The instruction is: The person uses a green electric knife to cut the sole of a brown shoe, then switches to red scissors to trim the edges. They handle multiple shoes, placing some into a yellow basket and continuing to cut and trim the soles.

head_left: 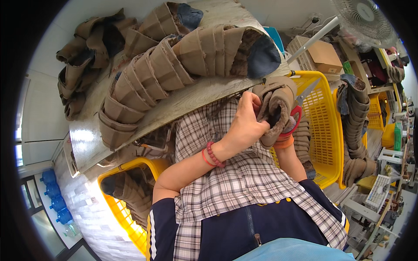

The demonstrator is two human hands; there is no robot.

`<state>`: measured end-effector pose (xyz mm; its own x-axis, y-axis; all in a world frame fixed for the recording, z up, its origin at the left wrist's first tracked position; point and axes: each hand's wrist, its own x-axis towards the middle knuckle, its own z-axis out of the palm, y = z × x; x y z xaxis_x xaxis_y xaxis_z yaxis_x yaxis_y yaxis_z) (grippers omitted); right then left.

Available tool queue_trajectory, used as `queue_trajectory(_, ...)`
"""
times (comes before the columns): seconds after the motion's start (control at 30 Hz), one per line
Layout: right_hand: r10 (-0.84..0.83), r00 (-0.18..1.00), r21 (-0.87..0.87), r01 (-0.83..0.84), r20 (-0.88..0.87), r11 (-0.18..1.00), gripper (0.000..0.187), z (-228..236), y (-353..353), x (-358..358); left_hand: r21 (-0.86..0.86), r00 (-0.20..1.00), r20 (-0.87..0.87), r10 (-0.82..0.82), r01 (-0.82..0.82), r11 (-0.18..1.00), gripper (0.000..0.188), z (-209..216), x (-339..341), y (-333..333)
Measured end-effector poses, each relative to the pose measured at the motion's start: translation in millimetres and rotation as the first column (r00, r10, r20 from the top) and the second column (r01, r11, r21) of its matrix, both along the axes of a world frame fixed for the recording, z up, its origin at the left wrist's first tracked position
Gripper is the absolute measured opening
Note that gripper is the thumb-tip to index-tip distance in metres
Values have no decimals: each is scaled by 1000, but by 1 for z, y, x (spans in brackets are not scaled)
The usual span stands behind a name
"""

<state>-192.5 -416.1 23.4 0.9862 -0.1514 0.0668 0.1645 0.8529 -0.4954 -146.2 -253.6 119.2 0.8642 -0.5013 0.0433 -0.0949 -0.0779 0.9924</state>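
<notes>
A brown, fleece-lined boot upper (286, 92) is held up at the table's front edge, its opening turned toward me. My left hand (246, 124) is closed on its near edge, thumb and fingers pinching the lining. My right hand (287, 128), in a glove with an orange cuff, is behind the upper and mostly hidden. Its fingers are around the red handles of a pair of scissors (297, 116), whose blades point up and to the right, away from the upper.
Long nested stacks of similar uppers (150, 71) lie across the table (209, 89). Yellow baskets stand at my right (324, 163) and left (130, 217), both with uppers. More stacked uppers (353, 126) are farther right, below a fan (365, 21).
</notes>
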Motion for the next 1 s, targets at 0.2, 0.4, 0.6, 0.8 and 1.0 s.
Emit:
queue_trajectory(0.2,7,998,86,-2,-59,996,55,-5,-3,4,-323,956,-292,-40,-59,945,42,-8,-5,6)
queue_trajectory(0.4,114,993,183,-110,-11,977,58,-3,-6,-3,-384,937,-341,-74,-67,921,42,-11,-5,5)
queue_trajectory(0.6,26,1000,115,-27,11,993,57,-25,-21,-14,-427,968,-248,-46,-66,902,36,-15,-6,0)
queue_trajectory(0.8,-370,927,-462,356,64,812,51,60,-1,-1,-457,981,-174,-92,2,889,21,-6,24,11)
queue_trajectory(1.0,-627,752,-895,402,202,194,32,126,13,53,-31,352,899,261,-544,838,18,31,174,53)
